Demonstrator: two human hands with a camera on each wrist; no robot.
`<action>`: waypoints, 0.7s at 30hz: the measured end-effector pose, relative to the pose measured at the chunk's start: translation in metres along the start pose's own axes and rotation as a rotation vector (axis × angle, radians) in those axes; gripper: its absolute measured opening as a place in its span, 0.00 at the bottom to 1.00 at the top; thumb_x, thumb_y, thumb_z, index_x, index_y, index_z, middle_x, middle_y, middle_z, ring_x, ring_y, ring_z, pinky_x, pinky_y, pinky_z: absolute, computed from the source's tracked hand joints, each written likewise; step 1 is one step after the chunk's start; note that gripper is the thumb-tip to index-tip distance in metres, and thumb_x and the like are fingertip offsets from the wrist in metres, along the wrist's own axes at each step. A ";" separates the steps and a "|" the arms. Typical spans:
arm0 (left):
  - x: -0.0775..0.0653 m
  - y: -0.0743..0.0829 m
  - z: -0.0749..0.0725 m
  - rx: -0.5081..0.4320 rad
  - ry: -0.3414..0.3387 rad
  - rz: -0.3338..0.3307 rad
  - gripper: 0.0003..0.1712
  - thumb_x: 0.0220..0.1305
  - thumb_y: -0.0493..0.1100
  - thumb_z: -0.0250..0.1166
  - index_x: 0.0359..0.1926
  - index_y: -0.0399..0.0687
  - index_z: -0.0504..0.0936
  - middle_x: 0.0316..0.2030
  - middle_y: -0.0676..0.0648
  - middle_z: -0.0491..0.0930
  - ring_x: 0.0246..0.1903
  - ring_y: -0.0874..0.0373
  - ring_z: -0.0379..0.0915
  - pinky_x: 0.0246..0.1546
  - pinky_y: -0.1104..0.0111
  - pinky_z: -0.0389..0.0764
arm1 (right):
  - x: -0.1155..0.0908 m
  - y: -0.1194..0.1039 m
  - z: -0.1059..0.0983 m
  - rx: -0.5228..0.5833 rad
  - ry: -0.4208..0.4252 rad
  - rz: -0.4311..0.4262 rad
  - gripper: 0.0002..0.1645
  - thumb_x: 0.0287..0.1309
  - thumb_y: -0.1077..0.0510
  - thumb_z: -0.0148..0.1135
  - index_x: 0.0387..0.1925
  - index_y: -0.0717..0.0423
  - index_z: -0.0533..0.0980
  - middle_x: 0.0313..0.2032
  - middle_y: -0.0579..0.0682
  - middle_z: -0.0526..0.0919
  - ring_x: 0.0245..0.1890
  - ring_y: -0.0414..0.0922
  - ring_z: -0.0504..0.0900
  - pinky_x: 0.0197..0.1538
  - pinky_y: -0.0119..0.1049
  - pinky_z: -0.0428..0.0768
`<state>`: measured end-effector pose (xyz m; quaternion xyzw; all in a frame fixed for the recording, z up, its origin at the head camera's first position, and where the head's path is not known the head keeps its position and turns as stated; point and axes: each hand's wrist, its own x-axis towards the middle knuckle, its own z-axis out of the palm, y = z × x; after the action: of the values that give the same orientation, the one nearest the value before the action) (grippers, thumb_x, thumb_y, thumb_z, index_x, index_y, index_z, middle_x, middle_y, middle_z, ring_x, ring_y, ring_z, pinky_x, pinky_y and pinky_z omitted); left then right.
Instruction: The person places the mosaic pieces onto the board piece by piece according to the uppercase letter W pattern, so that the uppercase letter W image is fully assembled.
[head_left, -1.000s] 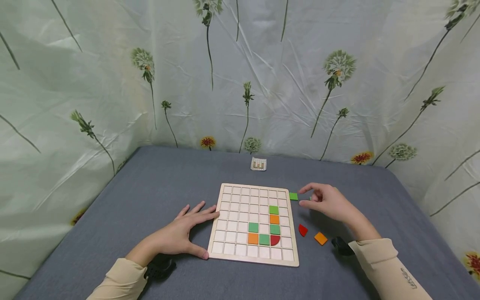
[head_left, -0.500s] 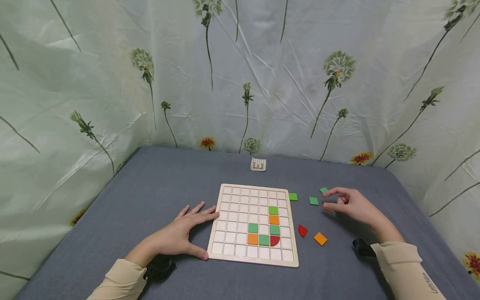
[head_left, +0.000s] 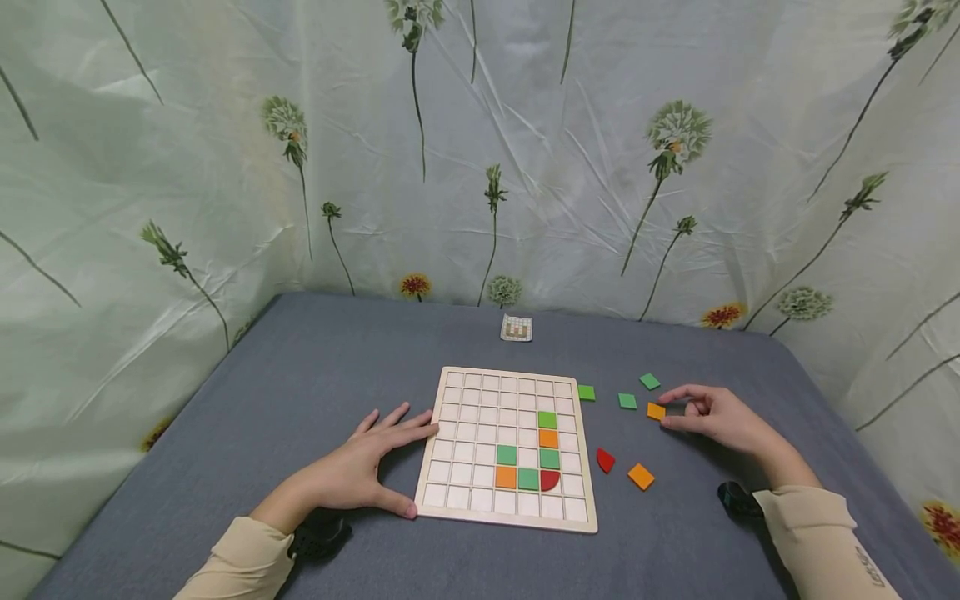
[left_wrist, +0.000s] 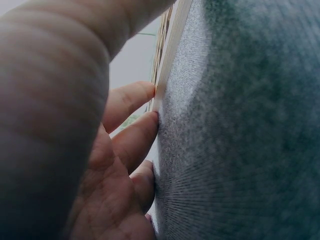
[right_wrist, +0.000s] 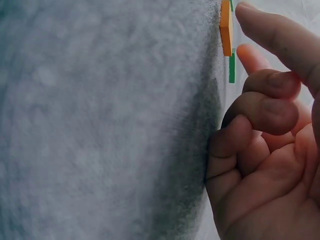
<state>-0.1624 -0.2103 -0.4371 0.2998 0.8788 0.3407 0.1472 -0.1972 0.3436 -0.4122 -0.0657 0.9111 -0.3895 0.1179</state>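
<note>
On the blue-grey table cover (head_left: pixel 360 342), as the head view shows, a pale wooden grid board (head_left: pixel 482 414) lies flat near the middle, with seven coloured pieces set in its cells: three green squares, one light green square, two orange squares and a red quarter-round. The left hand (head_left: pixel 367 467) is spread, its thumb and fingertips against the board's left side. The right hand (head_left: pixel 712 417) is well to the right of the board, thumb and forefinger parted at the right side of a loose orange tile (head_left: pixel 655 411) that lies on the cover. Beyond that tile are two green tiles (head_left: pixel 649 382); a light green tile (head_left: pixel 587 392) lies at the board's right edge. Nearer the person are a red quarter-round piece (head_left: pixel 605 461) and a second orange tile (head_left: pixel 641 477). A small printed card (head_left: pixel 517 328) lies past the board. From the left wrist, fingertips meet the board's edge, the fingers held apart. From the right wrist, a gap shows between thumb and forefinger beside the orange tile, the other fingers curled inward; whether either tip touches it cannot be told.
</note>
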 end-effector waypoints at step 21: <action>-0.002 0.001 -0.001 -0.010 -0.004 -0.008 0.62 0.49 0.66 0.84 0.83 0.62 0.66 0.85 0.49 0.57 0.87 0.34 0.36 0.79 0.28 0.29 | 0.001 -0.003 0.002 -0.016 -0.028 0.028 0.26 0.67 0.57 0.74 0.60 0.67 0.79 0.22 0.43 0.72 0.21 0.37 0.68 0.29 0.33 0.67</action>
<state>-0.1603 -0.2111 -0.4356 0.2962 0.8780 0.3440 0.1519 -0.1977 0.3401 -0.4119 -0.0592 0.9133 -0.3794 0.1357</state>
